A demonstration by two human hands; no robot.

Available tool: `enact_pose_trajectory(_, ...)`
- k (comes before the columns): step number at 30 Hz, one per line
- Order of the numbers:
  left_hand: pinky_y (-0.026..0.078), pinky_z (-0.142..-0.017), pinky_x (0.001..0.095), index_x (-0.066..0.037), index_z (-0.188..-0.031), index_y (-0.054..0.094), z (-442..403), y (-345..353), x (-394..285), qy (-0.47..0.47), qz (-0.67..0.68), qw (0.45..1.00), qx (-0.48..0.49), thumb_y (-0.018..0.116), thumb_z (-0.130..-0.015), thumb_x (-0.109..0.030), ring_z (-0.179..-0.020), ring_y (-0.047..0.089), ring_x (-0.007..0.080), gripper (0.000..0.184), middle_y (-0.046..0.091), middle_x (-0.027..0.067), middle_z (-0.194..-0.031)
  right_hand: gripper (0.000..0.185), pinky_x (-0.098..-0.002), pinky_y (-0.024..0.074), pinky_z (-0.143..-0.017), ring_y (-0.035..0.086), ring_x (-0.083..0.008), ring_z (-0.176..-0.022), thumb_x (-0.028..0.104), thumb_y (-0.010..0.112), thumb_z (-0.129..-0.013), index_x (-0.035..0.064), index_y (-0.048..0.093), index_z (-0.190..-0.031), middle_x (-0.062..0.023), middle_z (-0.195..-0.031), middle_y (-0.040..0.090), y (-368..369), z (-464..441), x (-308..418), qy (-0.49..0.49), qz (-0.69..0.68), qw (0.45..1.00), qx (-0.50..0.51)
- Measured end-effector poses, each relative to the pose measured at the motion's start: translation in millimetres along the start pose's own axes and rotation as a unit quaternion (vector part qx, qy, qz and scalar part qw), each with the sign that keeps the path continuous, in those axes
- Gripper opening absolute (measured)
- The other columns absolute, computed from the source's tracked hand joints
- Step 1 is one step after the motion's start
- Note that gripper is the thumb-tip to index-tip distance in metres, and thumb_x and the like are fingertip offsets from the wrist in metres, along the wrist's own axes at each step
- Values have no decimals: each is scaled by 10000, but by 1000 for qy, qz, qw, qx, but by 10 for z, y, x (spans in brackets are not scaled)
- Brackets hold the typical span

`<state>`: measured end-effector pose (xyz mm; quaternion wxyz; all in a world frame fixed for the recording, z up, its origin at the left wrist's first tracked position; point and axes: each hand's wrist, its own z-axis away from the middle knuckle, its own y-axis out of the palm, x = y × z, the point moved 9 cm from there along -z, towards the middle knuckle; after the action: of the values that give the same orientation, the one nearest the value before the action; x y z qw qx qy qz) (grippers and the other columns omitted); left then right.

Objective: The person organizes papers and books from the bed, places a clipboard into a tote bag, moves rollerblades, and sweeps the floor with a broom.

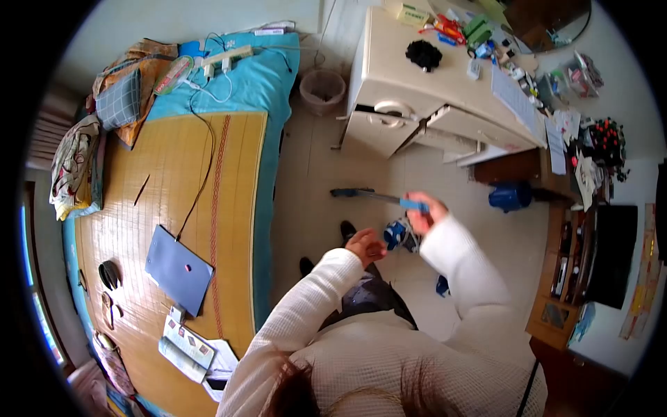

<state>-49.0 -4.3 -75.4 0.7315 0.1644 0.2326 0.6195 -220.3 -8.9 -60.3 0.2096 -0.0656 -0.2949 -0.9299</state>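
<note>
My right hand [426, 213] is closed round the blue handle of a long thin tool [379, 197]. The tool's grey shaft points left, and its dark head [344, 192] is over the tiled floor beyond my feet. Nearer to my body, my left hand [365, 247] is raised with its fingers loosely curled; whether anything lies in them is not clear. It does not touch the tool. Below my right hand, a blue and white bundle [399, 235] sits on the floor.
On the left, a bed with a woven mat [240, 149] holds a closed laptop [179, 270] and papers. A waste bin [323, 91] stands beyond the bed's corner. A cluttered white cabinet [389, 69], a blue bucket [509, 197] and a television [615, 256] are on the right.
</note>
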Motion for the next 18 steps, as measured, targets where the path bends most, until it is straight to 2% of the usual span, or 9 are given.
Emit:
enact_pose_trajectory(2,442,-599,386,-66,-1025,396,-76,-154,-249,54,25,998,-36,464,-749,-118,-618,518,279,289,514,163,-711,203,-227,170,-242,248,-93,-251,322,446,-727,127,484,-764,16,-368,313,116,-257,440,7,-32,999,36)
enact_pose_trajectory(5,447,-580,396,-63,-966,434,135,-295,-414,77,75,986,-128,483,-732,-104,-600,515,282,243,509,159,-686,368,-238,198,-272,270,-119,-264,425,351,-764,72,456,-769,-16,-393,353,27,-808,1534,-164,-45,985,6)
enact_pose_trajectory(7,448,-559,401,-57,-897,457,-18,-323,-619,121,115,976,-138,480,-730,-100,-592,517,269,173,505,144,-669,320,-246,283,-323,348,-140,-327,372,360,-760,68,446,-813,-40,-440,401,117,-904,2222,-250,-45,967,-19)
enact_pose_trajectory(11,455,-530,382,-51,-831,461,-8,-601,-728,168,169,948,-213,476,-734,-109,-555,502,242,114,486,114,-640,250,-244,361,-475,436,-147,-497,285,387,-736,101,421,-902,-58,-577,452,171,-1042,2512,-265,-121,956,-46)
enact_pose_trajectory(13,457,-521,372,-48,-813,458,74,-592,-799,168,175,940,-238,477,-732,-108,-545,498,237,103,476,106,-622,249,-259,390,-568,461,-162,-591,211,422,-702,107,417,-928,-86,-685,476,267,-1038,2645,-316,-93,944,13)
enact_pose_trajectory(15,457,-521,372,-48,-802,456,146,-618,-793,165,189,933,-258,477,-729,-104,-547,501,234,94,479,105,-621,217,-280,405,-529,478,-165,-533,220,451,-707,102,438,-889,-71,-616,495,232,-1045,2680,-318,-69,945,-28)
enact_pose_trajectory(16,455,-520,366,-49,-799,455,187,-568,-804,164,184,933,-261,469,-726,-95,-549,504,231,87,484,104,-623,198,-287,410,-511,488,-170,-501,241,448,-717,90,457,-843,-64,-569,498,174,-921,2808,-348,169,908,-159)
enact_pose_trajectory(17,455,-520,366,-49,-799,455,172,-589,-804,165,189,931,-265,469,-726,-95,-549,504,231,87,484,104,-623,201,-294,415,-493,497,-174,-470,263,445,-727,77,477,-797,-58,-521,502,177,-788,2936,-355,393,802,-277)
enact_pose_trajectory(18,457,-507,364,-61,-797,455,148,-636,-838,181,181,931,-261,455,-729,-85,-527,505,231,72,487,109,-617,279,-291,409,-431,499,-174,-400,317,446,-735,44,485,-696,-57,-457,498,153,-788,3116,-410,503,683,-336)
